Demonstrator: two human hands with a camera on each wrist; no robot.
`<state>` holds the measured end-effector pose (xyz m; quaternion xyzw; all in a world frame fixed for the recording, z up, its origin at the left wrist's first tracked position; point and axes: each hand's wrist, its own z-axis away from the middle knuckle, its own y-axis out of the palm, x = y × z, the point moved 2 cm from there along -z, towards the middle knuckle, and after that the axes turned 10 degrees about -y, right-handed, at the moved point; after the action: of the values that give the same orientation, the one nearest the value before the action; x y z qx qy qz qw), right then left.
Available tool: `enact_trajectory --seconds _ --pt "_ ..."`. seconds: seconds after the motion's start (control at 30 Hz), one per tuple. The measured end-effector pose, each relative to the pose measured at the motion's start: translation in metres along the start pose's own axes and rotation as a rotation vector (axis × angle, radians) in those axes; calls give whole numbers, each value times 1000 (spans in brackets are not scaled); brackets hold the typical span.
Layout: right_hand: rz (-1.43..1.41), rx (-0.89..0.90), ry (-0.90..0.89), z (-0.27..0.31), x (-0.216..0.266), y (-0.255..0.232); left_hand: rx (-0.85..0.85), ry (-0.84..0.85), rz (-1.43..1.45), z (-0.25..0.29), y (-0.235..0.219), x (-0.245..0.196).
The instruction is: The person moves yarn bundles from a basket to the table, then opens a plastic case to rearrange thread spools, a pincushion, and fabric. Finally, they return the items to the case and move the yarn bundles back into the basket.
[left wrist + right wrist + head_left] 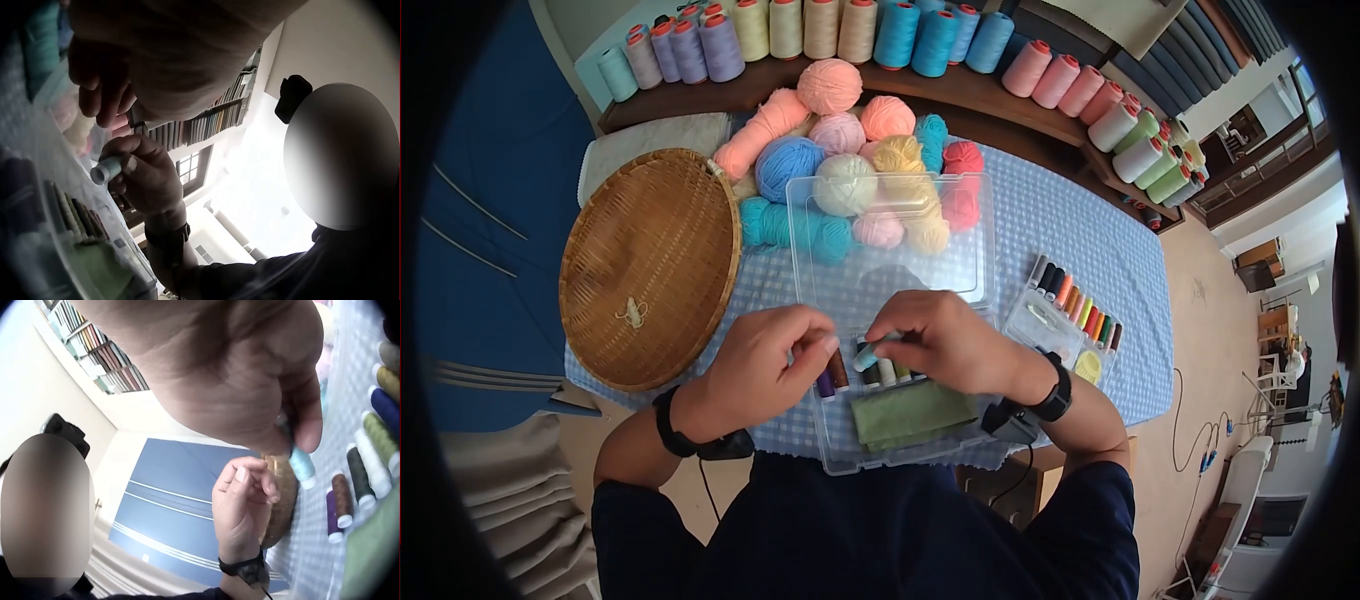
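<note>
Between thumb and fingers, the right hand pinches a small light-blue thread spool above a clear plastic box. To its left the left hand is raised, its fingers loosely curled and nothing visible in them. Below the hands, the box holds a row of spools, among them a purple one and a brown one. Folded green cloth lies at the box's near side. The hands partly cover the row in the head view.
The raised clear lid stands behind the box, before piled yarn balls. A round wicker basket is at left. On the right lie a small clear case and several colored spools. Large thread cones line the shelf behind.
</note>
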<state>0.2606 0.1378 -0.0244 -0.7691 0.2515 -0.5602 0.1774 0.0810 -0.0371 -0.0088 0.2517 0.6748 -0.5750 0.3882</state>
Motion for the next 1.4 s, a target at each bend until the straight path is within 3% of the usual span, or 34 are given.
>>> enact_trajectory --seconds 0.03,0.1,0.37,0.47,0.53,0.63,0.77,0.83,0.9,1.03,1.13,1.17,1.27,1.4 --pt "-4 3 1 -1 1 6 0 -5 2 5 3 6" --pt "86 1 -10 -4 5 19 -91 193 -129 13 11 16" --pt "133 209 154 -13 4 39 -58 198 -191 28 21 23" --pt "221 202 100 -11 6 47 -59 219 -204 30 23 24" --pt "260 81 25 -5 12 50 -56 231 -216 30 24 24" --pt "328 44 -7 1 29 40 -45 275 -232 33 25 22" --pt "421 94 61 23 37 15 40 368 -324 28 26 9" --pt "493 -12 87 33 46 -9 73 389 -366 24 30 6" --pt "677 -171 173 54 47 -35 222 360 -520 19 37 9" --pt "857 -580 568 116 36 -86 258 435 -516 15 43 14" --pt "1186 -563 887 192 17 -109 273 488 -538 11 42 8" --pt "1201 -577 905 216 8 -111 280 514 -533 10 42 6" --pt "1201 -516 1292 270 -2 -108 374 503 -476 12 45 10" --pt "1129 -500 1450 298 3 -95 327 487 -459 10 47 11"
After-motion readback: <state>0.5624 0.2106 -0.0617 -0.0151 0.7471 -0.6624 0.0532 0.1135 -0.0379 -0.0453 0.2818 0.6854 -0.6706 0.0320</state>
